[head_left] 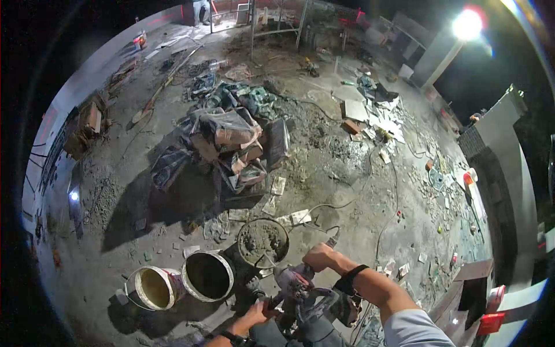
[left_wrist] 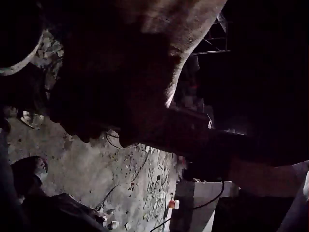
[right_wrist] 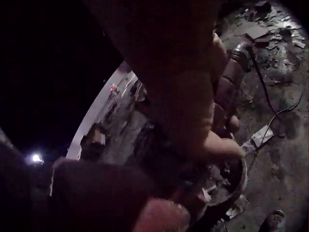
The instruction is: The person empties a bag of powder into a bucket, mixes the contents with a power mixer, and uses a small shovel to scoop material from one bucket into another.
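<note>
A dusty power tool (head_left: 295,279) with a cord at its rear is held low in the head view. My right hand (head_left: 319,257) grips its rear end; in the right wrist view the fingers of that hand (right_wrist: 193,116) curl round the tool's cylindrical body (right_wrist: 231,84). On its other side my left hand (head_left: 258,314) grips the tool. The left wrist view shows that hand (left_wrist: 130,72) as a dark shape, its hold hidden in shadow. A thin rod runs from the tool into a round bucket (head_left: 287,243) of grey, lumpy mix (head_left: 260,238).
Two pale buckets, one (head_left: 175,286) at the left and another (head_left: 232,277) beside the mix bucket, stand close by. Beyond lies a heap of plastic-wrapped packs (head_left: 228,130). A cable (head_left: 378,231) and broken tile pieces (head_left: 387,121) lie on the floor. Someone's legs (head_left: 201,11) show far back.
</note>
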Demonstrator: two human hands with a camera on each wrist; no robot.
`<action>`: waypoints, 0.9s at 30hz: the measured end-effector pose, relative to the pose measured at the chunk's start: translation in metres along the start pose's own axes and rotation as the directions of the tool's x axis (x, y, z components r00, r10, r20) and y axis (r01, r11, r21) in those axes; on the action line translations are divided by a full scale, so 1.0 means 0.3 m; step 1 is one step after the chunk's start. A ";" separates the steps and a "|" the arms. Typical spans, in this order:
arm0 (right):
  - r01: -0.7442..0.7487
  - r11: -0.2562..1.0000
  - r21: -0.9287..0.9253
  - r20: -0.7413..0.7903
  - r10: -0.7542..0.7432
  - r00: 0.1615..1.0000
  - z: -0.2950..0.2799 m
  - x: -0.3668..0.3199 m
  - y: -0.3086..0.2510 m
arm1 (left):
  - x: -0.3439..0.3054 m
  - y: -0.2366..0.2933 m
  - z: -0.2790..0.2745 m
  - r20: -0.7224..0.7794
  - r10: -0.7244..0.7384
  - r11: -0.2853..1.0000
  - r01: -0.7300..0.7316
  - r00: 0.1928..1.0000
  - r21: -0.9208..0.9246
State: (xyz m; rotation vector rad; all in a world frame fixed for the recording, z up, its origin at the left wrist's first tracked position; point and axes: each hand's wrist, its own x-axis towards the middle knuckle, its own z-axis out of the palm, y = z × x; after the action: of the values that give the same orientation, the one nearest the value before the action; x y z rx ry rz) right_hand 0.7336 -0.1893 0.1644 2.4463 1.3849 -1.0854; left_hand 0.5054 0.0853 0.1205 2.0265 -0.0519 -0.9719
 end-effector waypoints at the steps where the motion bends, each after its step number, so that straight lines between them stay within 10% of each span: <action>1: -0.002 1.000 0.014 0.004 0.002 1.000 0.022 0.024 -0.010 | 0.065 -0.128 0.025 -0.015 0.099 0.995 -0.098 0.995 0.034; 10: -0.376 0.849 0.371 0.097 0.367 0.925 0.451 0.043 -0.243 | 0.108 -0.286 -0.068 0.096 0.148 0.965 -0.165 0.984 0.206; 27: -0.444 0.769 0.460 -0.182 0.571 0.801 0.720 0.130 -0.690 | 0.047 -0.610 0.026 0.272 -0.033 0.908 -0.085 0.962 0.411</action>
State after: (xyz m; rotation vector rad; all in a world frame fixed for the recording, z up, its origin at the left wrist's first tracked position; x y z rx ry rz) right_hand 0.4699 -0.1375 0.0277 3.1288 0.4668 -0.9277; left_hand 0.4546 0.1894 -0.0222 2.2504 -0.4755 -1.3062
